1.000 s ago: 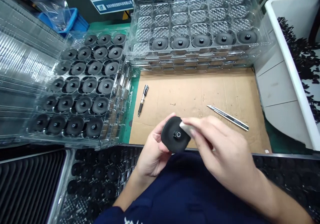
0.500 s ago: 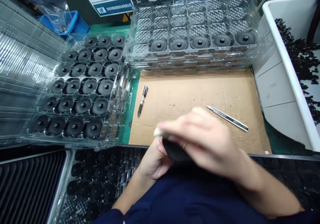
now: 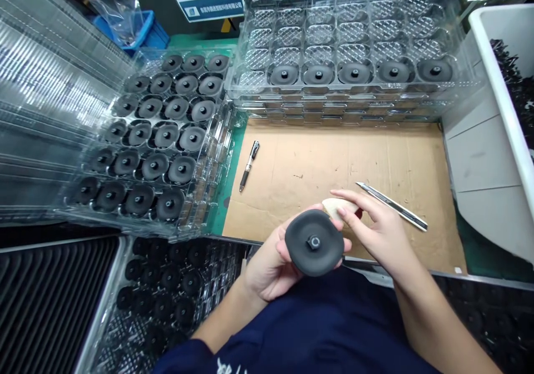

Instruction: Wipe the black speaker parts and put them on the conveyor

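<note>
My left hand (image 3: 273,265) grips a black, rounded-square rubber-like disc (image 3: 302,257) by its edges, its dished face and small central stud turned up toward me. In my right hand (image 3: 377,226) a cream-coloured pad (image 3: 339,207), perhaps a sponge or cloth, is pinched between thumb and fingers. The pad is right by the disc's upper right edge; whether they touch I cannot tell. Both hands are above the near edge of the cardboard sheet (image 3: 300,146). On that sheet lie a pen (image 3: 249,166) at left and a slim utility knife (image 3: 392,206) at right.
Clear plastic trays (image 3: 204,157) full of similar black discs are stacked at left. Another tray stack (image 3: 354,93) stands behind the cardboard, discs in its front row. A white bin (image 3: 496,84) with small black parts is at right, a blue bin (image 3: 154,32) at back left.
The disc has been turned from nearly edge-on to face up toward me. My right hand has moved off it to the right with the pad. The whole view has shifted slightly.
</note>
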Available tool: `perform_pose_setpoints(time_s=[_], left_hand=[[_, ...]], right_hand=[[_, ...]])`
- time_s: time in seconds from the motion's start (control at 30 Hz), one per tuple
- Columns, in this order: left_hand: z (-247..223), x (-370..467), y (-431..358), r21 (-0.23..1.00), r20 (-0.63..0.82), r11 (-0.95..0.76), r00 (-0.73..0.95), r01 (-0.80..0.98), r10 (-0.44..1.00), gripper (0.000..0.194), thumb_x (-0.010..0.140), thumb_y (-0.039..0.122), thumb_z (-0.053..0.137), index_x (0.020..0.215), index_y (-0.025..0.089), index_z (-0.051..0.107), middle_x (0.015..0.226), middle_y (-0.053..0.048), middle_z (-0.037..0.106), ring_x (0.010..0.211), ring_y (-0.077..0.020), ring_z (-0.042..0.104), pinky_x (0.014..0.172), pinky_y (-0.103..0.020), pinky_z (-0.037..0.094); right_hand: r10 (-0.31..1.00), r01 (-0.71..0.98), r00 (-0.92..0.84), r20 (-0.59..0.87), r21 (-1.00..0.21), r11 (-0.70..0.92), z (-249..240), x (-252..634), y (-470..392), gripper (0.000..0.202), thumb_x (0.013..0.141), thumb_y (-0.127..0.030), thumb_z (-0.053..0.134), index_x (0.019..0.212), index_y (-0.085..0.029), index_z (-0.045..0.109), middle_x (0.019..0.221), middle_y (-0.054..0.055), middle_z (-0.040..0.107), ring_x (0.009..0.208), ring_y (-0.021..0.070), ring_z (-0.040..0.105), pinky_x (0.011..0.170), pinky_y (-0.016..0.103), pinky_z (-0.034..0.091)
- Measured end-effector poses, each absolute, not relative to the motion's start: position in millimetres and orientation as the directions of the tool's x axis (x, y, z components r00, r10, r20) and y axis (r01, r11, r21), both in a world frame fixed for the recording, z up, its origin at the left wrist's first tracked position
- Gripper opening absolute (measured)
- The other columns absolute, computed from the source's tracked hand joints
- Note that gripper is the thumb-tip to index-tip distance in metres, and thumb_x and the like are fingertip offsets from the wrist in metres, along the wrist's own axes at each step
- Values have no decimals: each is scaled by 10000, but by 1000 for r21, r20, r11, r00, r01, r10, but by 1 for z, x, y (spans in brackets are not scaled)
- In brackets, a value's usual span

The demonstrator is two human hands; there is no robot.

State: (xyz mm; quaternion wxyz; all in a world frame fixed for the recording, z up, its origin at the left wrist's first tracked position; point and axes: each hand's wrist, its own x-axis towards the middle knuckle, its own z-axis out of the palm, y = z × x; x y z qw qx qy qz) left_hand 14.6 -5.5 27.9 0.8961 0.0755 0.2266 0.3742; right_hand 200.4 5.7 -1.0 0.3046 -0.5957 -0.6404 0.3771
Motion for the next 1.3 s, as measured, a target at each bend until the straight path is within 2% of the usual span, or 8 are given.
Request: perform_pose_setpoints(time_s=[0.2, 0.67, 0.83, 0.93, 1.0, 1.07, 1.17, 1.3], left_hand=[[28, 13, -8, 352, -261, 680, 631, -643, 731, 550, 636, 319, 778, 1153, 241, 605, 1122, -72, 667, 1007, -297, 640, 812, -353, 546], [29, 11, -10, 386, -203, 692, 676, -610, 709, 559, 609, 331, 798, 1138, 286, 624, 1117, -35, 679, 1025, -256, 638, 862, -319, 510], [27, 9, -9, 254, -185, 794, 778, -552, 600, 558, 705, 458, 696, 1196, 216, 584, 1088, -88, 668, 941, -248, 667, 763, -295, 538], [20, 7, -8, 125, -158, 883, 869, -453, 468, 623, 800, 604, 484, 1219, 149, 559, 984, -129, 686, 793, -212, 696, 655, -269, 549], [18, 5, -10, 101, -181, 908, 890, -407, 419, 691, 836, 650, 330, 1196, 108, 562, 899, -140, 696, 701, -198, 695, 581, -257, 540], [20, 3, -11, 134, -227, 919, 891, -372, 393, 763, 850, 665, 199, 1160, 78, 575, 831, -144, 700, 611, -182, 680, 506, -237, 510], [31, 3, -10, 237, -310, 927, 882, -290, 355, 777, 885, 607, 102, 1141, 63, 594, 734, -125, 700, 485, -149, 625, 451, -222, 458], [46, 5, -2, 510, -397, 828, 789, -235, 468, 610, 925, 486, 244, 1033, 58, 665, 812, -129, 706, 655, -168, 647, 621, -246, 489]], right_hand=[[987, 531, -139, -82, -847, 4, -3, 199, 4, 252, 880, -275, 534, 1121, -284, 607, 1024, -33, 652, 735, 92, 551, 705, 216, 446], [981, 542, -148, -123, -840, -24, -14, 196, 6, 255, 878, -302, 524, 1116, -284, 612, 1039, -16, 653, 715, 112, 567, 690, 246, 467], [987, 604, -133, -86, -797, 12, -43, 194, 11, 259, 882, -301, 497, 1095, -244, 633, 1007, 31, 664, 797, 166, 595, 739, 315, 487], [997, 659, -61, -41, -752, 9, -47, 194, 9, 278, 885, -326, 482, 1074, -218, 655, 1047, 86, 624, 992, 245, 539, 906, 447, 416], [999, 622, -30, 12, -782, 28, -34, 195, 2, 302, 902, -361, 454, 1097, -231, 645, 1127, 92, 578, 1089, 255, 490, 983, 473, 355], [994, 442, -94, 49, -893, 86, -10, 196, -8, 372, 911, -463, 411, 1162, -267, 603, 1197, 70, 544, 1156, 242, 462, 1025, 448, 337], [949, 129, -309, 56, -987, 100, 24, 196, -23, 600, 808, -645, 463, 1293, -293, 489, 1280, 50, 499, 1223, 255, 421, 1053, 431, 333], [873, 128, -486, 41, -985, 118, 41, 194, -29, 744, 715, -534, 673, 1365, -299, 400, 1322, 32, 480, 1238, 249, 406, 1064, 396, 328]])
